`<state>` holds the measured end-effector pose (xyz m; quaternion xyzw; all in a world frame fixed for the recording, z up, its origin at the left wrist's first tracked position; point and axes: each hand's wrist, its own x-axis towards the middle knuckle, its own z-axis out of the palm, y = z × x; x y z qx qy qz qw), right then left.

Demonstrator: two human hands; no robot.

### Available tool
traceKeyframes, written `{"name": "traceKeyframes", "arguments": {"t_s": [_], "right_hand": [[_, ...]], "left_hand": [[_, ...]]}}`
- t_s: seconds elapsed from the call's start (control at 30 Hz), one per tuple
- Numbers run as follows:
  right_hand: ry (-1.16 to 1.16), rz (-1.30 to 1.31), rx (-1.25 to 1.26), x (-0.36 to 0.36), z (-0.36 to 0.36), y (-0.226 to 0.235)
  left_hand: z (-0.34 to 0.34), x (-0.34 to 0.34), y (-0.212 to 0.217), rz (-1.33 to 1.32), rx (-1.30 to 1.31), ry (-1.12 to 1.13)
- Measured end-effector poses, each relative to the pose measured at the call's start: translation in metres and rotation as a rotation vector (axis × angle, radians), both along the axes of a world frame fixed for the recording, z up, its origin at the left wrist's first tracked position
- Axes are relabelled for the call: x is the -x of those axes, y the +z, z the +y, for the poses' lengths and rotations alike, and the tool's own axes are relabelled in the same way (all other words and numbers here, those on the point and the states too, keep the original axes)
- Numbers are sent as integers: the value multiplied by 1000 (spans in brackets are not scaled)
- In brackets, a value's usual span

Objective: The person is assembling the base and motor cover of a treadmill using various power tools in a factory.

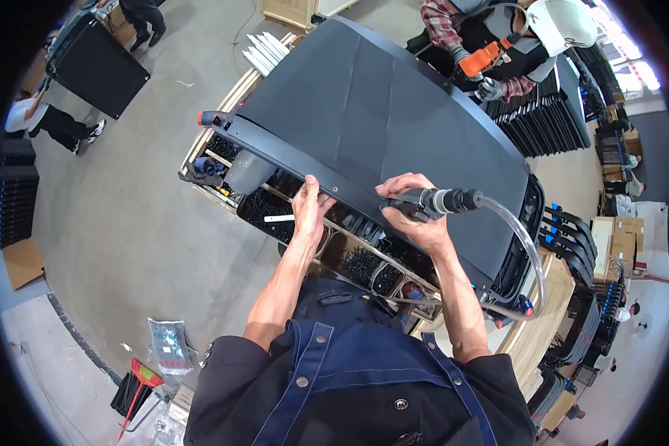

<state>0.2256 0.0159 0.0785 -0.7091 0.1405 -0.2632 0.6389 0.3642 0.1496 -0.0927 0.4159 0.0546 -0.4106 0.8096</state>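
Note:
A large dark grey panel (305,111) with a raised front rim lies across the wooden bench in front of me. My left hand (310,212) grips its near edge, thumb on top and fingers curled underneath. Slightly right of that, my right hand (421,215) is wrapped around a grey and black air tool (432,201). The tool lies low over the panel's edge, its front end toward the left; its tip is hidden, so contact cannot be told. From its back a clear hose (531,249) loops down to the right. A small round fitting (335,189) shows on the rim between my hands.
Under the panel's edge, wooden bins hold black screws (264,207) and a grey cylinder (250,172). Across the panel, a gloved co-worker in a white helmet (563,26) holds an orange tool (483,59). Stacked black panels (535,123) stand at right; two people are far left.

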Motion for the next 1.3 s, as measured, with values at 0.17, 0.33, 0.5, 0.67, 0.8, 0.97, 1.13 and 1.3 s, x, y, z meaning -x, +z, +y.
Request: {"name": "traceKeyframes", "arguments": {"t_s": [0.17, 0.33, 0.5, 0.67, 0.8, 0.97, 1.13, 1.3], "right_hand": [[-120, -44, -116, 6, -8, -9], [-283, -122, -163, 21, -4, -18], [-208, -106, -174, 17, -12, -17], [-180, -114, -144, 2, -13, -16], [-45, 132, -18, -16, -7, -4], [-146, 72, 52, -12, 22, -12], [-367, -126, -150, 10, 4, -17], [-419, -125, -146, 20, 10, -31]], "left_hand": [[0, -2, 0, -52, -44, -32], [0, 2, 7, -155, -136, -29], [-3, -3, 1, -250, -233, -90], [-5, -4, -2, -274, -281, -81], [-8, -1, -1, -286, -159, -23], [-4, 2, -1, -266, -180, 18], [-12, 0, -5, -294, -197, -4], [-2, -4, -7, -284, -184, -52]]}}
